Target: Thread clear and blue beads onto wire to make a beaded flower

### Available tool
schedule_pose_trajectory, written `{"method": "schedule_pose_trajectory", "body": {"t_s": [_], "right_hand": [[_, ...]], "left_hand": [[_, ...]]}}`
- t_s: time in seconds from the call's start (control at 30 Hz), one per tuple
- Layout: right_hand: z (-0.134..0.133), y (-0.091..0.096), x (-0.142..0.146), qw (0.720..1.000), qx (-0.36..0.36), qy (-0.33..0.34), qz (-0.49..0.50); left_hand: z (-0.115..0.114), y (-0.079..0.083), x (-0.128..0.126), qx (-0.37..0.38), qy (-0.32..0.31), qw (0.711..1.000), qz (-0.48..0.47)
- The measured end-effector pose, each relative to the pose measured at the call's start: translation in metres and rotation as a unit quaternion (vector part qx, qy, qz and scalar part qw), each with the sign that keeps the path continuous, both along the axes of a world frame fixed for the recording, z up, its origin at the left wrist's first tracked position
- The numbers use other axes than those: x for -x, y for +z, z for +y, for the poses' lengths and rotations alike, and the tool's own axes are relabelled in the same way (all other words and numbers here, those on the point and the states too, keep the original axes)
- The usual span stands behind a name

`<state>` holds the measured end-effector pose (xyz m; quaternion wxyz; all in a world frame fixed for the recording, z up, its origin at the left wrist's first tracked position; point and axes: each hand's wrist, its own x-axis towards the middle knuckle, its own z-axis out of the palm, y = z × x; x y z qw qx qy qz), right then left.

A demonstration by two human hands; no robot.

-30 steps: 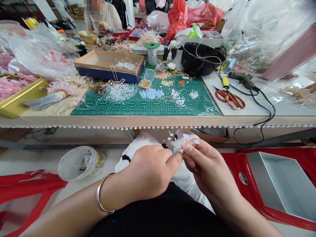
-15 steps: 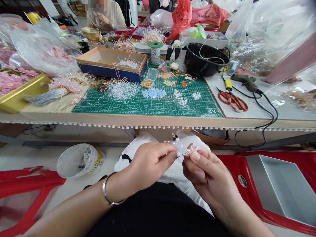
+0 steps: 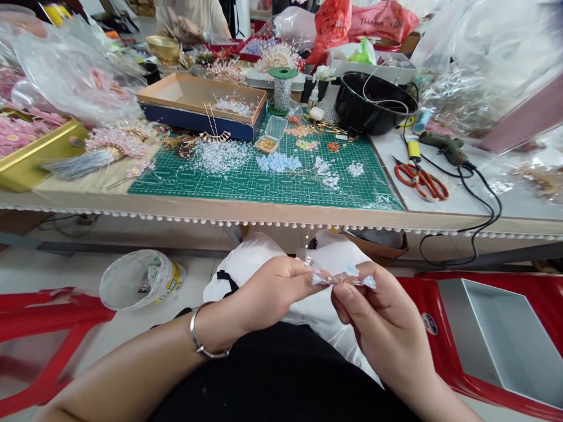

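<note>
My left hand [image 3: 268, 293] and my right hand [image 3: 382, 322] hold a thin wire sprig of clear and pale blue crystal beads [image 3: 341, 280] between them, above my lap. The fingertips of my left hand pinch one end, near a short beaded stem [image 3: 307, 249] that rises upward. My right thumb and fingers grip the other end, with faceted beads showing on both sides. A silver bangle [image 3: 202, 334] circles my left wrist. A white cloth [image 3: 316, 305] lies on my lap beneath both hands.
Ahead, a table edge with white pompom trim [image 3: 264, 218] holds a green cutting mat [image 3: 264, 187] scattered with beads, plus orange scissors [image 3: 420, 181] and a glue gun [image 3: 444, 147]. A plastic tub [image 3: 141, 280] sits on the floor left; a red stool [image 3: 440, 316] stands right.
My hands have moved slightly apart, and the beaded sprig is now stretched more level between them. The head camera has tilted a little, shifting the table upward in view.
</note>
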<state>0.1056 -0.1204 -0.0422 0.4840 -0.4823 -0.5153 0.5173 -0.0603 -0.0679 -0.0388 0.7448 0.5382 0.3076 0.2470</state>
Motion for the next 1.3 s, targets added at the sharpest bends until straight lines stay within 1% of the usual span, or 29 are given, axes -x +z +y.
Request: {"method": "schedule_pose_trajectory", "body": {"t_s": [0.07,0.13,0.17,0.2,0.23,0.27,0.3,0.37,0.4,0.43,0.47,0.5,0.57,0.63,0.7,0.73,0.77,0.8,0.83,0.87,0.93,0.97,1.0,1.03,1.07,1.17,1.23,1.3], "right_hand": [[-0.001,-0.002,-0.001,0.994,-0.051,-0.032,-0.095],[0.0,-0.002,-0.002,0.978,-0.091,-0.058,-0.179],[0.002,-0.001,-0.002,0.968,-0.107,-0.069,-0.215],[0.003,0.0,-0.001,0.958,-0.121,-0.079,-0.247],[0.005,0.0,-0.001,0.949,-0.131,-0.086,-0.274],[0.008,0.001,0.0,0.941,-0.138,-0.089,-0.296],[0.009,0.002,0.0,0.935,-0.142,-0.09,-0.312],[0.012,0.001,0.0,0.927,-0.141,-0.095,-0.335],[0.013,0.001,-0.001,0.924,-0.141,-0.102,-0.341],[0.013,0.0,-0.002,0.923,-0.139,-0.109,-0.341],[0.012,-0.001,-0.003,0.926,-0.137,-0.112,-0.334],[0.011,-0.002,-0.005,0.933,-0.132,-0.106,-0.317],[0.007,-0.004,-0.007,0.956,-0.106,-0.074,-0.264],[0.004,-0.004,-0.008,0.975,-0.071,-0.036,-0.206],[0.002,-0.002,-0.008,0.986,-0.028,-0.007,-0.167],[0.001,0.0,-0.008,0.988,-0.005,0.005,-0.152],[0.001,0.003,-0.008,0.99,0.017,0.011,-0.14],[0.002,0.005,-0.008,0.991,0.036,0.012,-0.131],[0.003,0.007,-0.007,0.991,0.052,0.012,-0.122],[0.004,0.008,-0.007,0.991,0.063,0.012,-0.114],[0.007,0.011,-0.006,0.991,0.077,0.008,-0.105],[0.008,0.012,-0.005,0.991,0.085,0.003,-0.106],[0.009,0.013,-0.003,0.99,0.096,-0.003,-0.108],[0.01,0.014,-0.001,0.989,0.105,-0.01,-0.109],[0.01,0.014,0.001,0.988,0.112,-0.015,-0.106],[0.011,0.016,0.005,0.991,0.106,-0.01,-0.078],[0.011,0.016,0.007,0.993,0.093,-0.008,-0.068],[0.011,0.016,0.006,0.993,0.088,-0.011,-0.072]], "left_hand": [[-0.001,0.0,0.0,0.013,-0.023,1.0,0.005],[-0.002,0.002,0.001,-0.001,-0.038,0.998,0.057],[-0.004,0.004,0.001,-0.033,-0.047,0.994,0.096],[-0.005,0.005,0.001,-0.084,-0.062,0.985,0.135],[-0.008,0.007,0.001,-0.153,-0.076,0.97,0.174],[-0.01,0.009,0.001,-0.232,-0.085,0.946,0.208],[-0.013,0.01,0.001,-0.313,-0.088,0.916,0.237],[-0.018,0.013,0.001,-0.446,-0.069,0.846,0.285],[-0.02,0.015,0.002,-0.493,-0.048,0.816,0.299],[-0.022,0.017,0.004,-0.527,-0.021,0.793,0.304],[-0.023,0.018,0.006,-0.55,0.008,0.779,0.301],[-0.023,0.02,0.008,-0.564,0.038,0.773,0.29],[-0.021,0.024,0.013,-0.565,0.076,0.78,0.258],[-0.016,0.027,0.018,-0.546,0.082,0.799,0.238],[-0.011,0.03,0.02,-0.518,0.08,0.817,0.239],[-0.009,0.031,0.021,-0.508,0.076,0.821,0.249],[-0.007,0.033,0.021,-0.506,0.074,0.818,0.265],[-0.007,0.035,0.022,-0.515,0.073,0.805,0.284],[-0.008,0.037,0.022,-0.535,0.079,0.783,0.308],[-0.01,0.041,0.022,-0.564,0.096,0.75,0.332],[-0.018,0.047,0.021,-0.63,0.152,0.668,0.366],[-0.022,0.05,0.02,-0.657,0.176,0.631,0.372],[-0.027,0.052,0.018,-0.675,0.19,0.606,0.375],[-0.031,0.053,0.017,-0.684,0.191,0.594,0.378],[-0.034,0.053,0.014,-0.683,0.18,0.595,0.384],[-0.037,0.049,0.007,-0.648,0.118,0.626,0.418],[-0.034,0.046,0.004,-0.637,0.101,0.634,0.426],[-0.031,0.044,0.002,-0.656,0.115,0.619,0.417]]}}
